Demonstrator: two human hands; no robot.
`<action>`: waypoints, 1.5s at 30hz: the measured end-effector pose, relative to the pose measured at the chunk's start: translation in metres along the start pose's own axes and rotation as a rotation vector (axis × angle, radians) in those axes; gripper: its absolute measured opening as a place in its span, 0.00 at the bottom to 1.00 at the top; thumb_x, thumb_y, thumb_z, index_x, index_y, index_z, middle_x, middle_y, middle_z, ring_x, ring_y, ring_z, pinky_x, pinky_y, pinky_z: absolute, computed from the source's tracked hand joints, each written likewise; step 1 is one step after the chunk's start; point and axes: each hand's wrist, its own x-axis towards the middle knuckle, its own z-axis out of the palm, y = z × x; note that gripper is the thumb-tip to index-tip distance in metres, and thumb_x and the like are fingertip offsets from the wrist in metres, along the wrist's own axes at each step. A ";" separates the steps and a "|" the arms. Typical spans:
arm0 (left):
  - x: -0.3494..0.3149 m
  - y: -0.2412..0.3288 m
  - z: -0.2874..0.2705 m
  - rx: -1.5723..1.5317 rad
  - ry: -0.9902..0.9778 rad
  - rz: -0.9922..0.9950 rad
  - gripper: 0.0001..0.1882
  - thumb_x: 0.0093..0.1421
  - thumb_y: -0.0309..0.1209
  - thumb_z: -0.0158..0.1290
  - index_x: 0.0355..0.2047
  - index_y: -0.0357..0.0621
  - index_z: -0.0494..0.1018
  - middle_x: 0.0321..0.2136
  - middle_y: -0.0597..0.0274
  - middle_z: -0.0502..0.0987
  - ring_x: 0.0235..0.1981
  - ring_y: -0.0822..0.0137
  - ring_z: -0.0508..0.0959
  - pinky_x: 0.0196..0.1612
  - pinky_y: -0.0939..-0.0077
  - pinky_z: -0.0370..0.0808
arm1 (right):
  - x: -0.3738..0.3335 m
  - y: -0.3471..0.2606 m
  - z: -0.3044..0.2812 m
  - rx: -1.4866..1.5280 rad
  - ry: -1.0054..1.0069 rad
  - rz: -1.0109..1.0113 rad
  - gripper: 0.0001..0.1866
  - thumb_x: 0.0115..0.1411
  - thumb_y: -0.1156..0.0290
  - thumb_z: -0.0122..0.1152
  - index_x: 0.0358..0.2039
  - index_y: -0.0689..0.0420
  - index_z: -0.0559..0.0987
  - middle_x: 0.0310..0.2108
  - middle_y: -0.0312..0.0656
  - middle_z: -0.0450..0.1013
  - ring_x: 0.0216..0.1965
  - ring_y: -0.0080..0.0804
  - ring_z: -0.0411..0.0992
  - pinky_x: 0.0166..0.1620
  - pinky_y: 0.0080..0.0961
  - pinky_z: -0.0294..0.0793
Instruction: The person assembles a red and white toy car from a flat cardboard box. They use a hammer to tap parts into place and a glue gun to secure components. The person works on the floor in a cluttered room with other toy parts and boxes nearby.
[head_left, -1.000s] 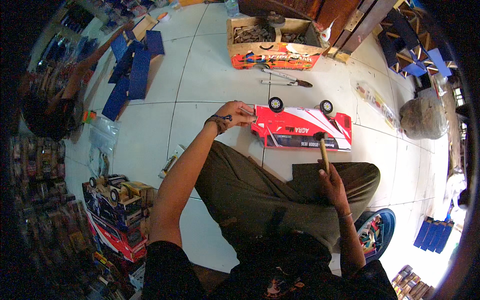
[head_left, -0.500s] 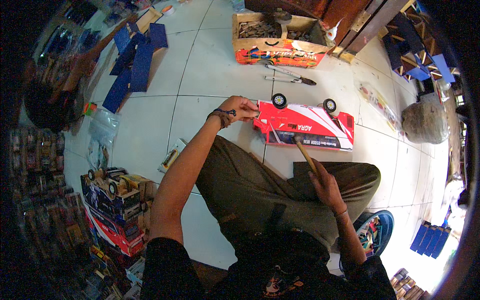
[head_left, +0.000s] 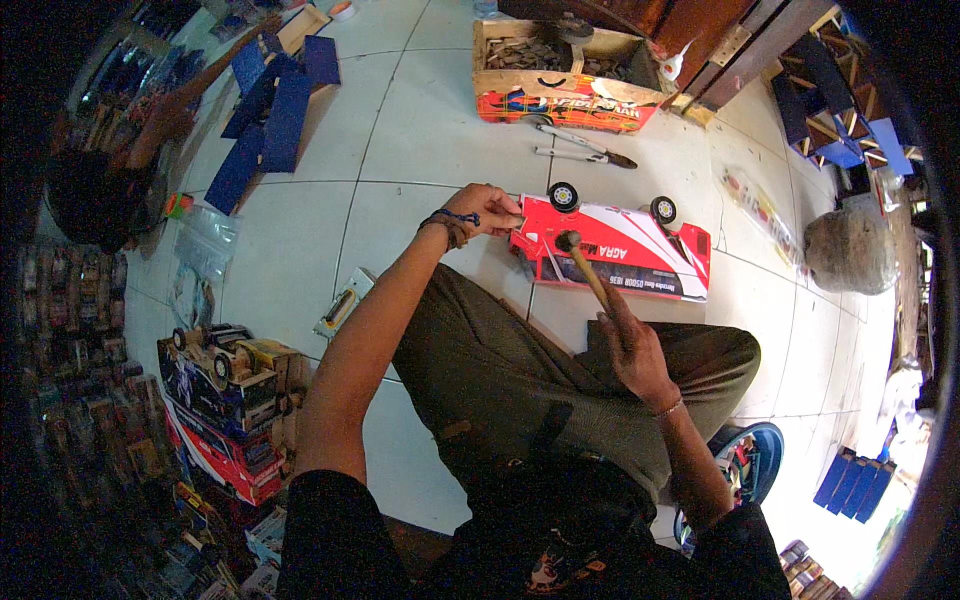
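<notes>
Head view: toy bus (head_left: 640, 255) on floor (head_left: 430, 130), 2 wheels (head_left: 563, 197) showing. Left hand (head_left: 487, 211) at its left end, grasp unclear; right hand (head_left: 640, 357), nearer the body, grips hammer (head_left: 590, 275) over bus.

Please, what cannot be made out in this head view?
All in the head view:
Left hand: whether its fingertips pinch something is too small to tell.
Red toy bus: far side hidden by its own body.
Blue tub: part covered by the right forearm.
Stacked items at left: too dark.
</notes>
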 end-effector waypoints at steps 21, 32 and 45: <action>0.003 -0.001 -0.001 -0.005 -0.018 -0.003 0.12 0.58 0.28 0.62 0.40 0.37 0.76 0.36 0.59 0.80 0.37 0.68 0.81 0.42 0.72 0.81 | 0.026 -0.009 0.043 -0.016 0.140 -0.086 0.34 0.66 0.74 0.51 0.70 0.46 0.54 0.29 0.56 0.73 0.27 0.50 0.75 0.31 0.41 0.74; 0.002 -0.002 -0.001 -0.049 -0.024 0.032 0.12 0.57 0.27 0.63 0.39 0.37 0.76 0.36 0.58 0.80 0.37 0.67 0.81 0.43 0.71 0.81 | 0.027 -0.014 0.040 -0.013 0.162 -0.047 0.33 0.66 0.76 0.51 0.70 0.44 0.55 0.28 0.58 0.73 0.26 0.50 0.75 0.30 0.37 0.75; 0.006 -0.009 -0.001 0.000 -0.029 0.065 0.12 0.57 0.27 0.62 0.39 0.36 0.75 0.36 0.58 0.80 0.36 0.67 0.81 0.43 0.69 0.81 | 0.025 -0.012 0.039 -0.137 0.047 -0.067 0.35 0.64 0.73 0.53 0.70 0.42 0.55 0.25 0.51 0.73 0.25 0.48 0.75 0.29 0.42 0.75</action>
